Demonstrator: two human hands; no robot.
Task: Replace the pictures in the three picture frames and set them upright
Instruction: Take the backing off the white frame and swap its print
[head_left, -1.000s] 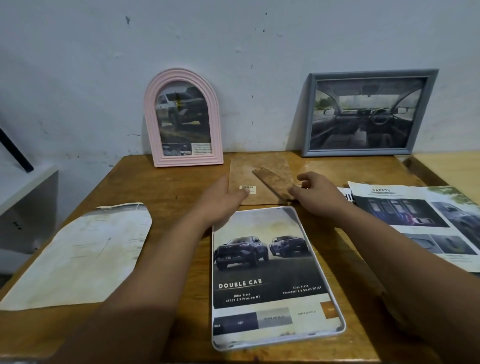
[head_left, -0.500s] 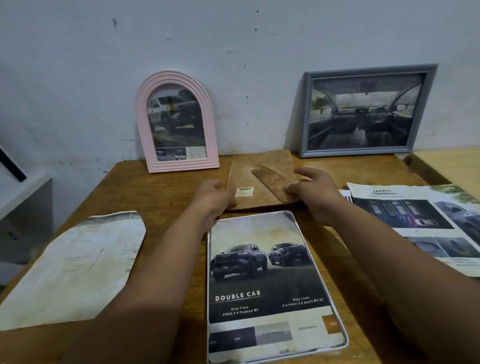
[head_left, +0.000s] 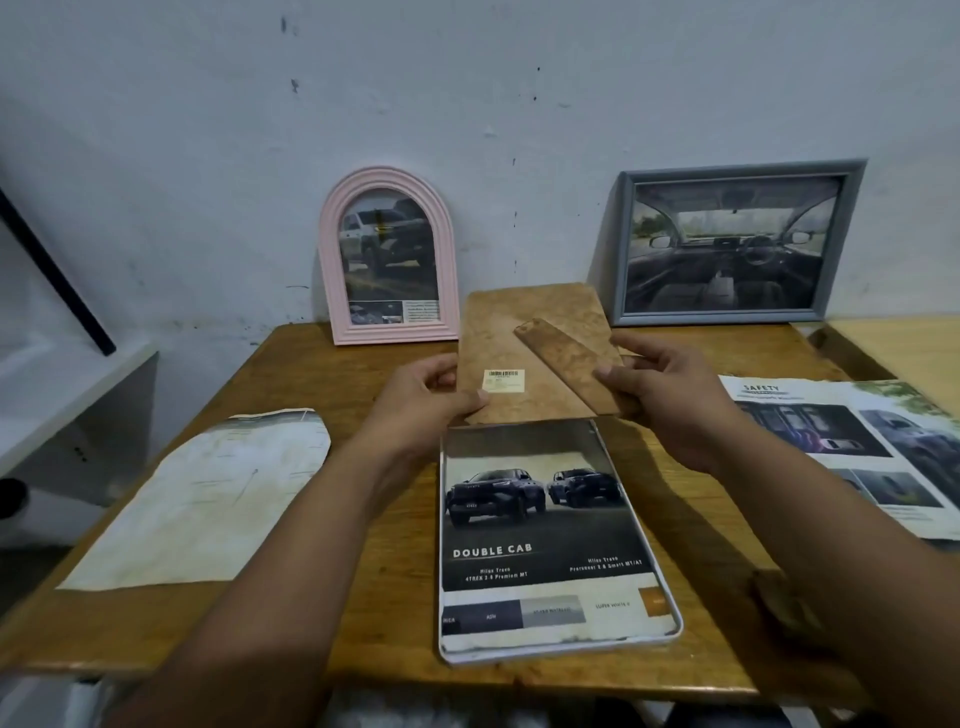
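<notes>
A white frame (head_left: 670, 631) lies flat in front of me with a "DOUBLE CAB" car picture (head_left: 540, 525) laid in it. Just beyond it I hold the brown backing board (head_left: 519, 332) tilted above the table, its stand flap (head_left: 566, 358) sticking out. My left hand (head_left: 421, 400) grips the board's left edge, thumb on top beside a barcode sticker. My right hand (head_left: 660, 395) grips the right edge at the flap. A pink arched frame (head_left: 387, 254) and a grey frame (head_left: 732, 241) stand upright against the wall, each with a car picture.
The wooden table (head_left: 363, 519) carries a face-down arched paper (head_left: 208, 493) at the left and a car brochure sheet (head_left: 852, 447) at the right. A white shelf (head_left: 67, 384) stands at the left, a lighter table (head_left: 904, 348) at the right.
Both hands closed on the backing board and lifted it off the table, tilting it toward me. The view shifted down and back a little.
</notes>
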